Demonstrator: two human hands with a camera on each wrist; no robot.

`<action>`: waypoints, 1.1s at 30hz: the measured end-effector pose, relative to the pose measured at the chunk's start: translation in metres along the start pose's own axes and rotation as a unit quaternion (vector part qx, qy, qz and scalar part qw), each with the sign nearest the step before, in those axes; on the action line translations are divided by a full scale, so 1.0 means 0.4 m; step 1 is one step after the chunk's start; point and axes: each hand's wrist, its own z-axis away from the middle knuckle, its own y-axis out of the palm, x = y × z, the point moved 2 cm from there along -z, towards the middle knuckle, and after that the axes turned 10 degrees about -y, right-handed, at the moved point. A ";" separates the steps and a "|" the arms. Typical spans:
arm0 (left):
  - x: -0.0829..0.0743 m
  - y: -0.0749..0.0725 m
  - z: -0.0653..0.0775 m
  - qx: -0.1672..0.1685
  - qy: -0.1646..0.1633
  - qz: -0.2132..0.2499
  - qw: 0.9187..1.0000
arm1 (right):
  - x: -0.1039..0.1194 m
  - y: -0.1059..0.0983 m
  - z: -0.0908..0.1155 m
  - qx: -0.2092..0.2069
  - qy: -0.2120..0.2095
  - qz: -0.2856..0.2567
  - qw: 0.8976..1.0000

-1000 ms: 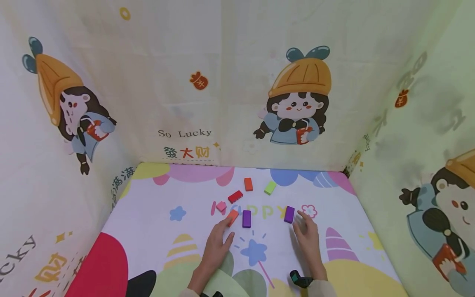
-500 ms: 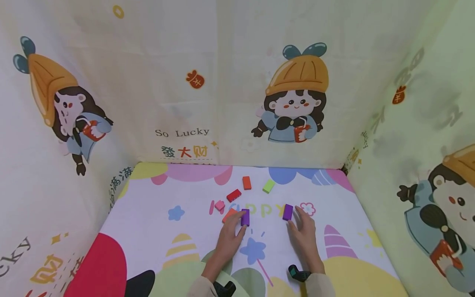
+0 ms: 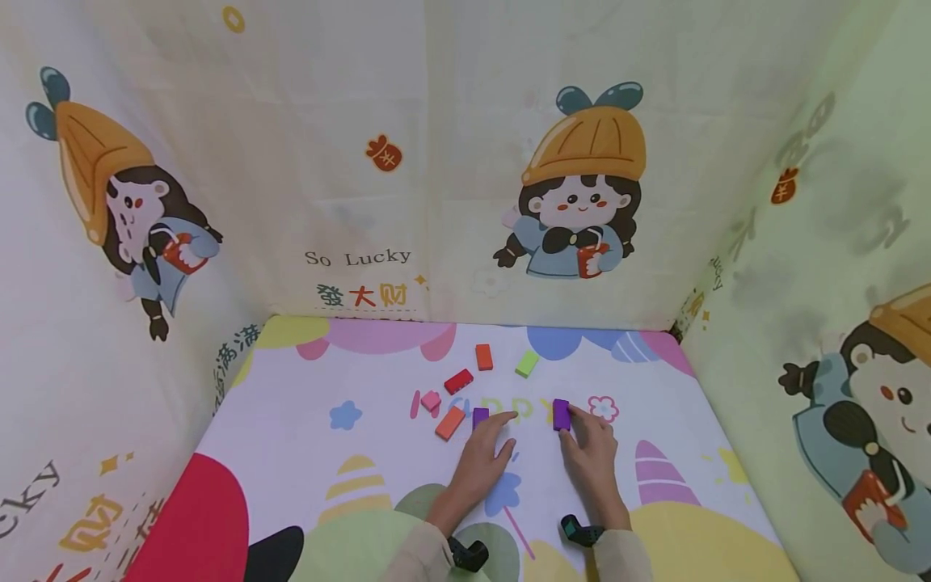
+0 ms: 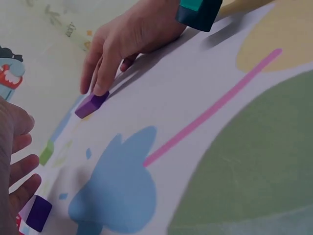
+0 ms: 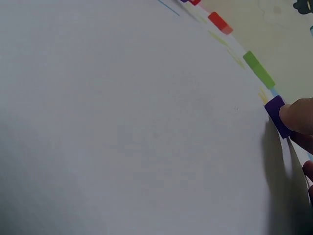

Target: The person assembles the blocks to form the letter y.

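Note:
My right hand (image 3: 592,453) pinches a purple block (image 3: 561,415) between thumb and fingers. In the right wrist view the thumb lies against this purple block (image 5: 278,116). My left hand (image 3: 482,461) has its fingers spread and reaches rightward, holding nothing. It partly covers a second purple block (image 3: 481,417) in the head view; in the left wrist view that purple block (image 4: 37,213) shows just beside the fingertips. An orange block (image 3: 450,423) lies left of it, with a pink star-like piece (image 3: 431,400) and a red block (image 3: 458,381) beyond.
Farther back lie an orange-red block (image 3: 483,356) and a green block (image 3: 527,364). The table (image 3: 291,453) wears a colourful printed cover. Printed cloth walls (image 3: 465,162) stand at the back and both sides.
My left hand has moved right from the orange block past the left purple block, uncovering the orange one. My right hand has closed its fingers on the right purple block, which has shifted slightly left.

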 end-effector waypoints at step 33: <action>0.019 -0.002 -0.221 0.067 -0.049 -0.106 0.991 | 0.057 0.076 -0.015 -0.024 -0.051 0.003 0.998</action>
